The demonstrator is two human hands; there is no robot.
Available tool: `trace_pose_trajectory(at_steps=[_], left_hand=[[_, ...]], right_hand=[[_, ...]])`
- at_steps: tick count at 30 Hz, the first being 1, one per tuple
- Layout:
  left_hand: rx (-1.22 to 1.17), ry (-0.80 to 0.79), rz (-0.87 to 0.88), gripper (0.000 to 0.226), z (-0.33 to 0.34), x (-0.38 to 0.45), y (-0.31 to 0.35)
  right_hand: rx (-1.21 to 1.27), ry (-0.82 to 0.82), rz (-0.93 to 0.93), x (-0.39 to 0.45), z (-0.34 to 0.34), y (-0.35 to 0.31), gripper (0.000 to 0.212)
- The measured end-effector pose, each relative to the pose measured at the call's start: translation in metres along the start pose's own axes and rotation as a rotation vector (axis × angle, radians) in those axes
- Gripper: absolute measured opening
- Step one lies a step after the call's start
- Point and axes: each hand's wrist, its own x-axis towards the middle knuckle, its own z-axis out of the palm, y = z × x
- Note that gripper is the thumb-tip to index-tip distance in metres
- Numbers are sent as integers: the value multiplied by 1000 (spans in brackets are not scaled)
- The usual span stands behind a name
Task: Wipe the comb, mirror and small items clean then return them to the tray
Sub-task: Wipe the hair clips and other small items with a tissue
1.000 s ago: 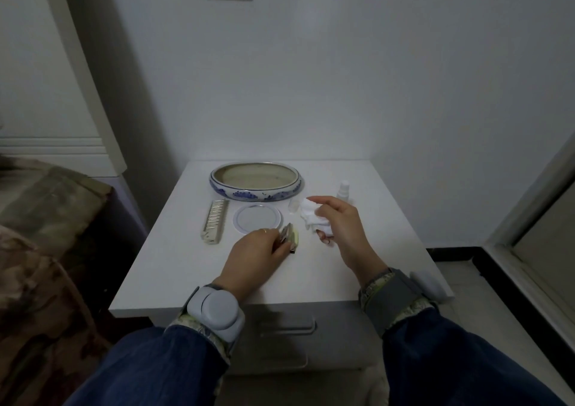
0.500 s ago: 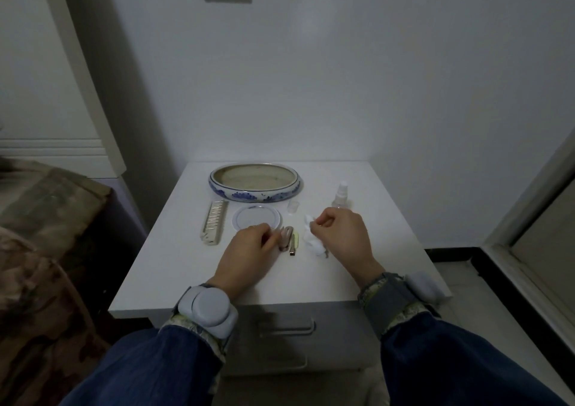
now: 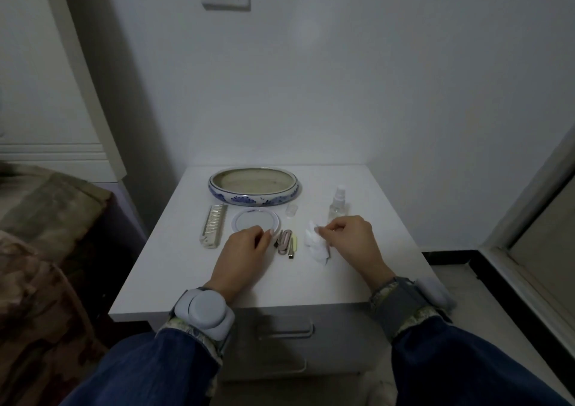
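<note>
We count one white bedside table point(image 3: 174, 268), and on it one oval blue-and-white tray point(image 3: 287, 192) at the back, holding nothing that we can see. In front of the tray lie one comb point(image 3: 214, 229) on the left and one round mirror point(image 3: 255, 221) just beside it, both flat on the tabletop. To the right stands one small clear spray bottle point(image 3: 337, 204), upright, with one tiny clear cap point(image 3: 291, 210) between it and the mirror. Nearer to us sits one little cluster of small hair clips point(image 3: 287, 242); we make out three or so, lying side by side and touching, but the exact number is hard to tell. One crumpled white wipe point(image 3: 317, 245) rests on the table to the right of the clips.

Our two hands are over the table. The left hand point(image 3: 244, 254) lies with its fingers curled loosely, the tips near the mirror's front rim and just beside the clips; we cannot tell whether they touch either, and they hold nothing that we can see. The right hand point(image 3: 353, 242) has its fingers drawn in narrow, thumb and forefinger pinching the top of the wipe while the rest of it lies on the tabletop.
</note>
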Motion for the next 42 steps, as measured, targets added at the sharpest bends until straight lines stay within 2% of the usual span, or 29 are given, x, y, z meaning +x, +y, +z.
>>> trace_pose_trajectory(at_steps=[4,8,11,14,28,38,42], left_hand=[[-16,-9,-8,41,0,0,1],[-21,-5,-6,39,0,0,-1],[-26,-8,-6,36,1,0,-1],[-25,-13,-3,35,2,0,-1],[-63,-10,-1,37,2,-1,2],[-78,-11,1,36,2,-1,4],[-74,-8,4,36,2,-2,3]], right_hand=[[25,85,51,3,-9,4,24],[-95,172,102,4,-16,14,7],[-202,106,155,5,-18,21,24],[-259,43,180,5,-18,21,29],[-203,2,166,-2,-21,8,30],[-164,4,132,0,-17,10,15],[37,9,78,1,-20,1,19]])
